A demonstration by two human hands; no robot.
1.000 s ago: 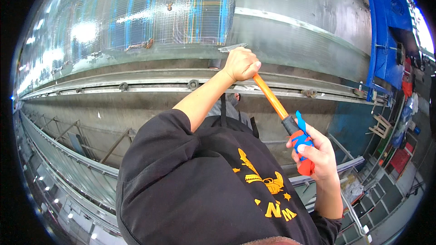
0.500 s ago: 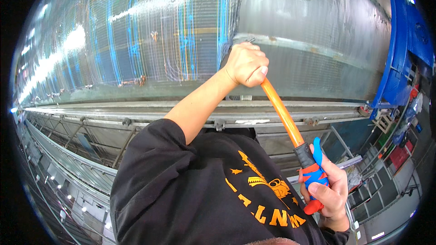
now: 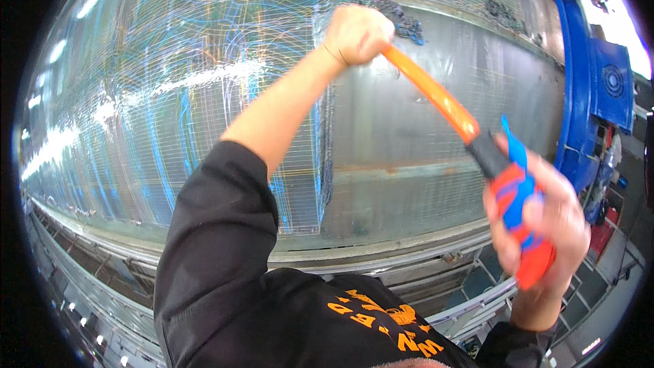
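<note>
My left hand (image 3: 357, 34) is closed around the far end of a long tool with an orange shaft (image 3: 436, 99). The tool's working tip is hidden behind this hand. My right hand (image 3: 555, 215) grips the tool's handle (image 3: 514, 194), which is wrapped in red and blue below a black collar; it looks smeared by motion. Between my hands the shaft slants down to the right. Beneath lies a large shiny surface (image 3: 429, 211), bare grey metal on the right, covered with fine blue and yellow lines (image 3: 197, 129) on the left. Dark crumpled residue (image 3: 402, 24) lies beside my left hand.
A blue flange (image 3: 565, 95) borders the surface on the right. Along its near side runs a metal rail (image 3: 409, 252) close to my body. More dark residue (image 3: 504, 13) lies at the far right. Racks and a red item (image 3: 606, 228) stand at the lower right.
Both hands have moved away from my body with the tool, the right one also to the right. The view has shifted, showing more of the surface and the dark residue.
</note>
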